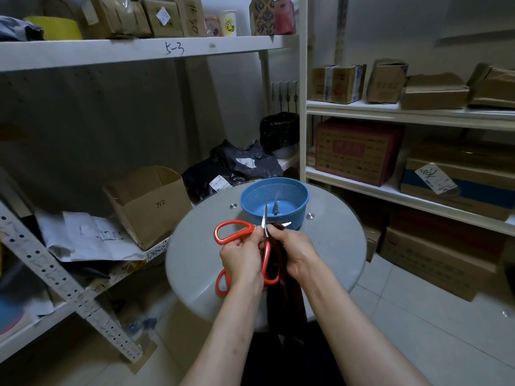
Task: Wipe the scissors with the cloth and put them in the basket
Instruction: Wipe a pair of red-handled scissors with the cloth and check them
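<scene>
— What is nearest us, and what are the hands doing?

— The left hand [242,257] has its fingers curled round the big red-handled steel scissors [233,224], gripping close to the pivot. The right hand [292,252] pinches the dark brown cloth [287,296] against the blades, and the rest of the cloth hangs down past the wrist towards the lap.

— Are the scissors shut?

— No, the blades stand apart: one points up and away, the other points off to the right. The cloth is bunched between them at the fingertips.

— So which step is this?

— The wiping, I judge. The scissors are held in the air above the round grey table [195,260], not yet put away.

— And the basket?

— The blue perforated plastic basket [250,196] stands on the far part of the table, just beyond the blade tips. I cannot make out what the small dark thing at its bottom is.

— What does the next move call for?

— Probably drawing the cloth along each blade towards its tip, with the fingers kept behind the edge. Then the blades need closing, the cloth letting go, and the left hand reaching a short way forward to lower the scissors over the basket's rim.
</scene>
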